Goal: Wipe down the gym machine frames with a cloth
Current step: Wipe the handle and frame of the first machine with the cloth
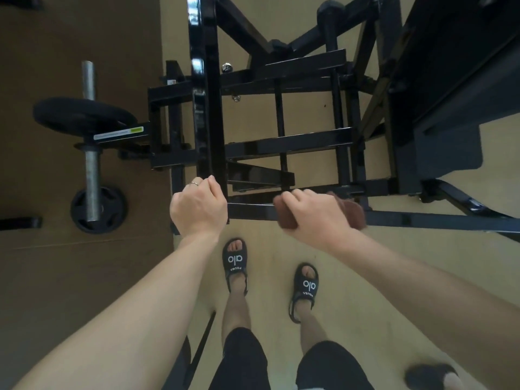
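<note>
We mid-wipe: right hand (312, 212) curled round brown cloth (351, 211) on black frame bar (253, 211); left hand (198, 206) grips frame at 9 o'clock of cloth. Next, we judge: slide cloth along bar toward 3 o'clock.

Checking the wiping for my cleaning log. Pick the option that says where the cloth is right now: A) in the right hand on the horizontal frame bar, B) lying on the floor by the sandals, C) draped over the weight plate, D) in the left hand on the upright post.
A: the right hand grips the brown cloth against the horizontal frame bar, while the left hand holds the frame without any cloth.
</note>
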{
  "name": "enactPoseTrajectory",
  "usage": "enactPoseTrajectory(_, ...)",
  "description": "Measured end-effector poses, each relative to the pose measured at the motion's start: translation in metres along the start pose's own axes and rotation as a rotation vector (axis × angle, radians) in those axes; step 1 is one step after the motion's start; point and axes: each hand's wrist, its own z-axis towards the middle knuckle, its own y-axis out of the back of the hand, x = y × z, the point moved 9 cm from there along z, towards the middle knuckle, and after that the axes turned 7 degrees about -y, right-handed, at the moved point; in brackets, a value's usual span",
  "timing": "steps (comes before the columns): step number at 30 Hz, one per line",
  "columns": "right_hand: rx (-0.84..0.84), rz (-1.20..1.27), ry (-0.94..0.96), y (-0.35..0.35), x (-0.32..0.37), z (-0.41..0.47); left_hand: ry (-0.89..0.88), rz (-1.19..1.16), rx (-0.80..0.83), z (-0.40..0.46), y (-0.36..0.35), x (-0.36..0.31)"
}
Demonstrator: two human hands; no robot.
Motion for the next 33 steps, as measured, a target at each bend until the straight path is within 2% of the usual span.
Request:
enactPoseTrajectory(5, -0.035, 0.031, 0.092, -0.001, 0.093, 0.042, 0.001, 0.034, 0.009, 0.001, 0.001, -0.002)
enactPoseTrajectory(8, -0.087, 0.082, 0.073, -0.003, 0.092, 0.041, 0.021, 0.08, 0.029, 0.001, 0.0, -0.003)
enactPoseTrajectory(12, -0.096, 0.113, 0.04, 0.001, 0.025, 0.007, -0.006, 0.054, 0.037, -0.001, -0.001, -0.005)
enactPoseTrajectory(16, 0.002, 0.031, -0.166, 0.005, -0.096, -0.041, -0.008, 0.041, 0.056, 0.0, -0.001, -0.005)
enactPoseTrajectory(18, 0.044, 0.0, -0.216, 0.005, -0.119, -0.052, -0.013, 0.046, 0.057, 0.0, -0.001, -0.006)
enactPoseTrajectory(20, 0.046, -0.038, -0.225, 0.007, -0.105, -0.046, -0.022, 0.04, 0.035, 0.0, 0.0, -0.007)
enactPoseTrajectory(22, 0.057, -0.029, -0.171, 0.006, -0.064, -0.025, -0.034, 0.038, 0.02, 0.0, 0.0, -0.007)
enactPoseTrajectory(25, 0.081, 0.034, -0.048, 0.001, 0.019, 0.013, -0.053, 0.085, 0.065, 0.002, -0.006, -0.006)
enactPoseTrajectory(28, 0.013, 0.05, 0.005, 0.002, 0.047, 0.027, -0.067, 0.113, 0.121, 0.006, -0.008, -0.007)
enactPoseTrajectory(30, -0.035, 0.065, 0.022, 0.003, 0.038, 0.019, -0.166, 0.171, 0.11, 0.002, -0.003, -0.024)
enactPoseTrajectory(33, -0.074, 0.103, 0.029, 0.003, 0.006, 0.004, -0.492, 0.25, 0.077, -0.022, -0.002, -0.1)
